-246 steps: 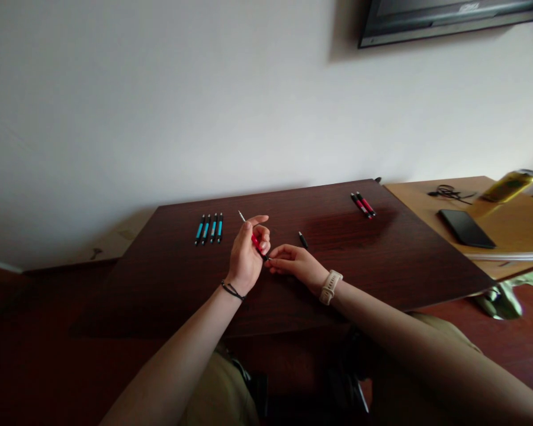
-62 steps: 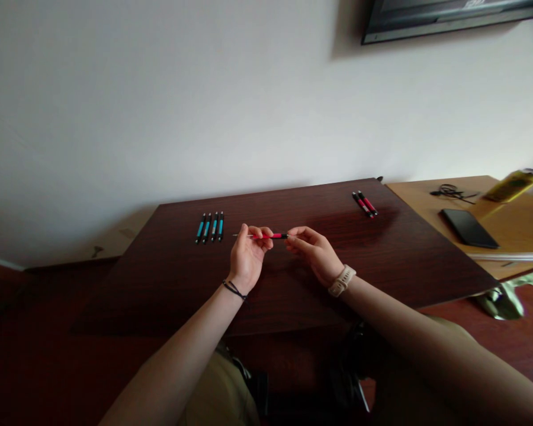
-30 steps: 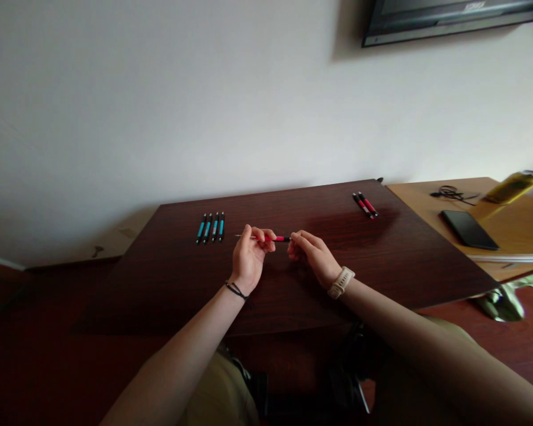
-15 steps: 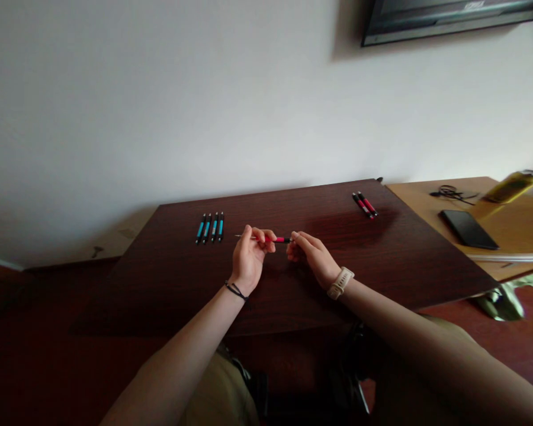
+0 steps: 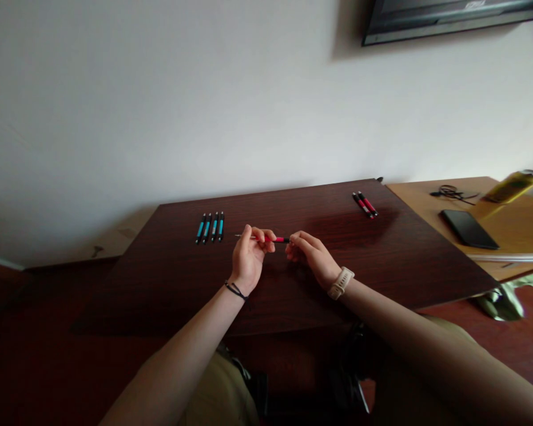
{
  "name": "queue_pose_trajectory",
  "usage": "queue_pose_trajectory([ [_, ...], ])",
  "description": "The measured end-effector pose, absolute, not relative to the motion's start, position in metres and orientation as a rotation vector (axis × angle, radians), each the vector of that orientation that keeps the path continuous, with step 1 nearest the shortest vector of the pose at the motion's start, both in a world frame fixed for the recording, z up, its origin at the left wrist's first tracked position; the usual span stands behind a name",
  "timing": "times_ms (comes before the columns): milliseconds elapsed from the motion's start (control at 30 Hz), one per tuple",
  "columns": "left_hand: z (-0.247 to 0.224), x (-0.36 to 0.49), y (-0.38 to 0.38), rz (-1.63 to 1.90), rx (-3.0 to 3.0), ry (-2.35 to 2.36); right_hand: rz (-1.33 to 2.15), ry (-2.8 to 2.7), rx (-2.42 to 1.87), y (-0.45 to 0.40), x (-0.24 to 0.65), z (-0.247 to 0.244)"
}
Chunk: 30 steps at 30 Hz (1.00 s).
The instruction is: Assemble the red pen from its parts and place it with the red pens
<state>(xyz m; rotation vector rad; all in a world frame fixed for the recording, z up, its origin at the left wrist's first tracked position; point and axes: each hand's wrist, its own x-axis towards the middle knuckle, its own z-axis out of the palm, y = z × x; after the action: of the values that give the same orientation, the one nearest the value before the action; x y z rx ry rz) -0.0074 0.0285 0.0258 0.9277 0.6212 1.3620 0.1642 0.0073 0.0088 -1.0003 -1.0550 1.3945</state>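
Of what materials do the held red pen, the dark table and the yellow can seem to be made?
Red pen: probably plastic, smooth, judging by its evenly coloured red and black parts.
Dark table: wood or wood-look laminate, slightly glossy; streaked grain and soft reflections show.
Yellow can: likely metal, shiny, with a silvery top, though blur leaves this less certain.

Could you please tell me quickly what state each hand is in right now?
Left hand: closed, holding a red pen.
Right hand: closed, pinching one end of it.

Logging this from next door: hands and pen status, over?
Left hand gripping red pen. Right hand closed at its black end. Nothing visibly in the way.
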Motion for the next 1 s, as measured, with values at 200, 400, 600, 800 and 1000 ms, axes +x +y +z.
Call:
queue_pose_trajectory([
  [200,0.0266,-0.0069,0.0271,1.35,0.933,0.642,1.381,-1.076,-1.017,0.0082,0.1638,0.0081],
  [400,0.0254,-0.0074,0.0281,1.359,0.918,0.611,1.395,-1.068,-1.008,0.0069,0.1642,0.0086],
  [600,0.0235,-0.0078,0.0289,1.358,0.928,0.587,1.388,-1.074,-1.009,0.0086,0.1637,0.0065],
  [800,0.0242,-0.0076,0.0286,1.359,0.928,0.589,1.373,-1.085,-1.008,0.0087,0.1651,0.0063],
  [1000,0.0242,-0.0076,0.0289,1.358,0.921,0.586,1.38,-1.082,-1.014,0.0094,0.1645,0.0041],
])
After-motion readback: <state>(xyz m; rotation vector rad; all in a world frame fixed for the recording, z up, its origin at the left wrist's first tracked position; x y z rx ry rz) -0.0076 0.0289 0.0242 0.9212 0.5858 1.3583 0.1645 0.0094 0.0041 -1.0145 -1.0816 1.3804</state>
